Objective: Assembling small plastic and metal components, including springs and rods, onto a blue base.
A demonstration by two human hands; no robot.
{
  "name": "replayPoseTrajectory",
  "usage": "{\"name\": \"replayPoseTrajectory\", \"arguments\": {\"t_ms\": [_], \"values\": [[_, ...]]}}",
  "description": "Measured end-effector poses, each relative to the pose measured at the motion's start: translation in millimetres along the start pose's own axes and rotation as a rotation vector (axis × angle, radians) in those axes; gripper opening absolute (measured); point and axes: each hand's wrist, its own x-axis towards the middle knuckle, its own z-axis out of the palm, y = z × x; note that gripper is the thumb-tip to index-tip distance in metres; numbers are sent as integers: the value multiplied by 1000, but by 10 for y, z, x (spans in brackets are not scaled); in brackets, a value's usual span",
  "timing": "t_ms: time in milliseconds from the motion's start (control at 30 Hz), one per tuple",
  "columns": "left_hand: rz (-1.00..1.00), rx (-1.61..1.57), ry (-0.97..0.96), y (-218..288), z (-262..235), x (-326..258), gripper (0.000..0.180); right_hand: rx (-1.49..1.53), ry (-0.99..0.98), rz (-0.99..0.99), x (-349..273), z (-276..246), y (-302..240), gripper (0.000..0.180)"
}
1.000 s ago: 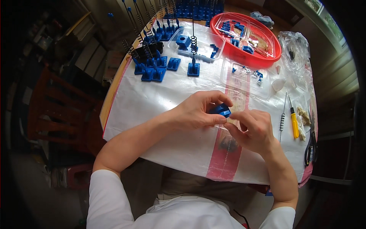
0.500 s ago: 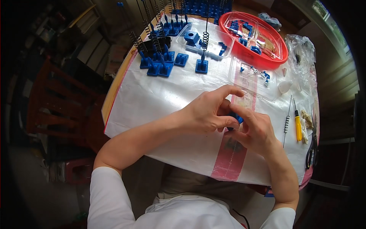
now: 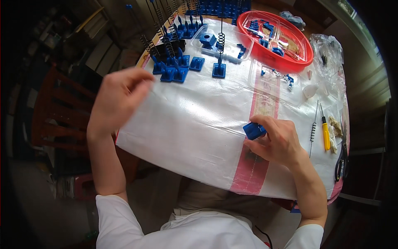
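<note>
My right hand [image 3: 277,139] pinches a small blue plastic block [image 3: 254,130] between thumb and fingers, just over the pink stripe of the table cover. Raised at the table's left edge is my left hand [image 3: 118,99]. Motion blurs its fingers, and whether anything is in them does not show. Beyond it stands a cluster of blue plastic bases [image 3: 178,74] carrying black springs and upright rods. A flat blue piece [image 3: 197,63] lies beside the cluster. Further right, one blue base [image 3: 219,70] stands alone with a black spring [image 3: 221,42] on its rod.
A clear tray [image 3: 202,50] holds a blue block and small parts. Behind it sits a red basin [image 3: 307,62] with blue pieces. Tiny parts lie on clear plastic nearer me. On the right are a spring rod [image 3: 313,132], yellow-handled screwdriver [image 3: 326,137], scissors [image 3: 339,168] and a plastic bag [image 3: 327,52].
My left hand has let go of the blue block and swung left to the table's edge. The right hand stays in nearly the same place, still gripping the block, which is now more visible.
</note>
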Motion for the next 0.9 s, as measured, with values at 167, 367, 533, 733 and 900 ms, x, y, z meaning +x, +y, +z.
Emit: {"name": "replayPoseTrajectory", "arguments": {"t_ms": [167,367,533,733,900], "values": [[-20,-50,349,-982,103,465,26,54,-6,-1,44,51,-65,44],[-15,-193,286,-1236,424,769,28,55,-4,28,33,29,-35,43],[-3,-175,243,-1267,470,848,25,69,-19,18,29,11,-23,44],[-34,-164,256,-1318,405,878,16,71,-10,4,23,-7,-19,43],[56,-113,363,-1299,359,800,14,85,-26,18,25,-10,-10,43]]}}
